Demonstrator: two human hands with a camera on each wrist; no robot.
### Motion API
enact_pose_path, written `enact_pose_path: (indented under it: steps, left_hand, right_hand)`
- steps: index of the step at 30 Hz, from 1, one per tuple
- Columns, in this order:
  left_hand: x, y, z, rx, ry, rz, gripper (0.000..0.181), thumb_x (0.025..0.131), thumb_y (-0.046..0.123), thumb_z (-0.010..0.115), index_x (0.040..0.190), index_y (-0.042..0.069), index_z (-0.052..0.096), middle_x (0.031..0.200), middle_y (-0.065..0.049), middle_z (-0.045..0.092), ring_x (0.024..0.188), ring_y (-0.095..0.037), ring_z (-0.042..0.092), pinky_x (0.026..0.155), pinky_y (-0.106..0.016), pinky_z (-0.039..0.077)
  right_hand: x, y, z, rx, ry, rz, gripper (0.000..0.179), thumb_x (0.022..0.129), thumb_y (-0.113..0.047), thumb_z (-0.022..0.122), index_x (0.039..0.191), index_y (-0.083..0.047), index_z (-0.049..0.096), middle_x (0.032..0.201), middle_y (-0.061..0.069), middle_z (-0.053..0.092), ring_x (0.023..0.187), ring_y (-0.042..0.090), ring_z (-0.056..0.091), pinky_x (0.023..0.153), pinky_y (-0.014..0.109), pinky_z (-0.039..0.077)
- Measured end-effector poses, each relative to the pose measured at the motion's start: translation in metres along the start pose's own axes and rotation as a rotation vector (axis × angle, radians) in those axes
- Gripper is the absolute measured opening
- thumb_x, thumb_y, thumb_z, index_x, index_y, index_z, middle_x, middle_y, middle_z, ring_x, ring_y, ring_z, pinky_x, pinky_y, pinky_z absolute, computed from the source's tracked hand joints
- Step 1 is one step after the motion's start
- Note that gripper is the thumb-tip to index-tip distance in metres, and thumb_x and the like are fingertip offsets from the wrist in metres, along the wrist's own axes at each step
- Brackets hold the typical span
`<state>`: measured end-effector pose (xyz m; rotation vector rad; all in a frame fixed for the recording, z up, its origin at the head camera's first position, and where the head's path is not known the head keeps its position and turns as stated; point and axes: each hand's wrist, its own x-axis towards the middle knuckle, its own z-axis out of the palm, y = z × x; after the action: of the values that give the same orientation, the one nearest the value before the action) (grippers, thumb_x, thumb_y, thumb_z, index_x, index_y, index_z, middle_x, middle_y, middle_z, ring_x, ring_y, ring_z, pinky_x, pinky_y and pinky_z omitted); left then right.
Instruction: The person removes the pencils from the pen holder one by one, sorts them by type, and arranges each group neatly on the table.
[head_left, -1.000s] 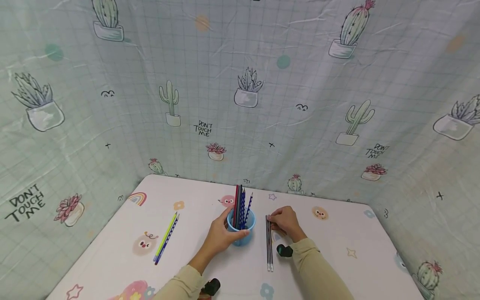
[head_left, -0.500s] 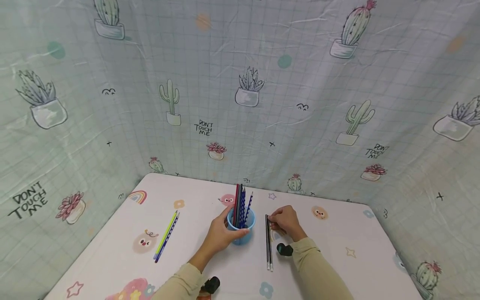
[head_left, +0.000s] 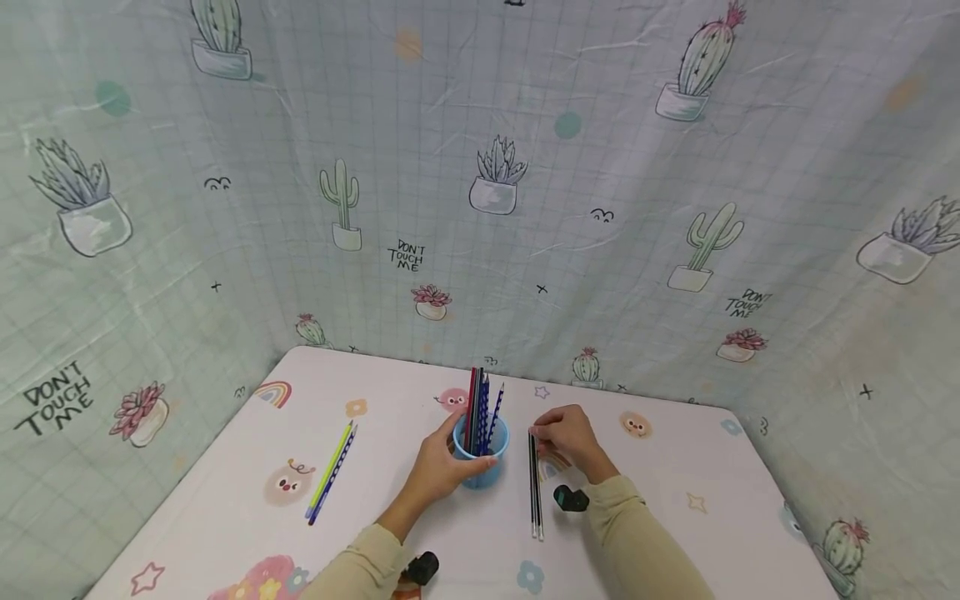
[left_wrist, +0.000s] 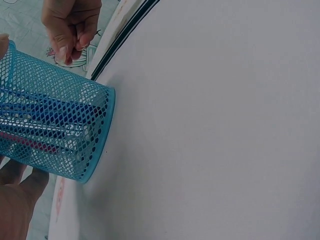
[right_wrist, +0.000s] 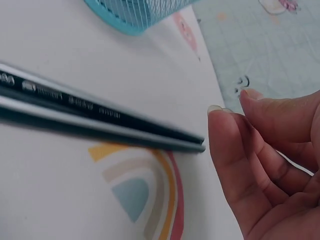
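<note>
My left hand point(head_left: 438, 468) grips a light blue mesh pencil cup point(head_left: 482, 475), fingers on the far left side and thumb at the near rim. Several pencils point(head_left: 480, 412) stand in it, red, dark and blue with white spots. To the right, two dark striped pencils point(head_left: 536, 492) lie side by side on the table, lettering visible on one in the right wrist view. My right hand point(head_left: 572, 437) is at their far ends, fingers bent and thumb close to the index finger. In the right wrist view, a gap separates the fingertips point(right_wrist: 223, 111) from the pencil ends point(right_wrist: 200, 145).
On the left of the white patterned table point(head_left: 405, 400) lie a yellow-green pencil point(head_left: 330, 471) and a blue spotted pencil point(head_left: 333, 475), close together. A cactus-print curtain point(head_left: 450, 250) hangs behind and along both sides. Black wrist devices point(head_left: 572, 498) sit at both cuffs.
My right hand has lifted slightly away from the far ends of the two dark pencils. They now lie close together. My left hand stays on the cup.
</note>
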<state>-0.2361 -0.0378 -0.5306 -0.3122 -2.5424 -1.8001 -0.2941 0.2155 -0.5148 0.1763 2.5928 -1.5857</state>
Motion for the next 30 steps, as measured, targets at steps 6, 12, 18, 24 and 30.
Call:
enact_pose_path:
  steps: [6,12,18,24,30]
  left_hand:
    - [-0.002,-0.001,0.002,0.008,-0.004,-0.009,0.103,0.079,0.046,0.090,0.162,0.015,0.037,0.160,-0.016,0.049,0.143,-0.044,0.053,0.109,-0.055,0.053]
    - [-0.001,0.000,0.003,-0.006,-0.013,-0.009,0.102,0.079,0.046,0.090,0.162,0.016,0.037,0.159,-0.015,0.050,0.143,-0.043,0.053,0.110,-0.056,0.052]
    - [-0.001,0.002,0.002,-0.020,-0.018,0.015,0.101,0.081,0.042,0.090,0.162,0.013,0.036,0.159,-0.016,0.050,0.143,-0.041,0.053,0.113,-0.056,0.050]
    - [0.001,0.003,0.001,-0.028,-0.021,0.028,0.101,0.081,0.041,0.090,0.162,0.014,0.035,0.160,-0.016,0.049,0.143,-0.040,0.053,0.113,-0.055,0.050]
    - [0.001,0.003,-0.002,-0.028,-0.005,0.030,0.101,0.081,0.041,0.090,0.162,0.013,0.036,0.159,-0.016,0.050,0.141,-0.039,0.056,0.113,-0.054,0.051]
  right_hand:
    - [-0.007,-0.005,0.005,0.031,-0.059,-0.030,0.020,0.088,-0.003,0.080,0.106,0.006,0.076,0.092,0.013,0.077,0.073,0.021,0.074,0.071,0.035,0.066]
    - [-0.017,-0.011,0.009,0.010,-0.138,-0.110,0.029,0.085,0.000,0.081,0.113,0.006,0.074,0.094,0.013,0.076,0.077,0.017,0.072,0.075,0.036,0.066]
    - [-0.026,-0.016,0.018,-0.044,-0.208,-0.231,0.033,0.082,0.000,0.084,0.114,0.000,0.076,0.101,0.011,0.078,0.088,0.017,0.072,0.081,0.033,0.063]
    - [-0.034,-0.018,0.025,-0.010,-0.302,-0.307,0.049,0.080,0.002,0.084,0.127,-0.002,0.071,0.117,0.014,0.076,0.106,0.028,0.073,0.094,0.039,0.063]
    - [-0.040,-0.017,0.043,0.037,-0.314,-0.342,0.073,0.078,-0.005,0.088,0.144,-0.003,0.056,0.139,0.017,0.065,0.128,0.038,0.063,0.108,0.054,0.054]
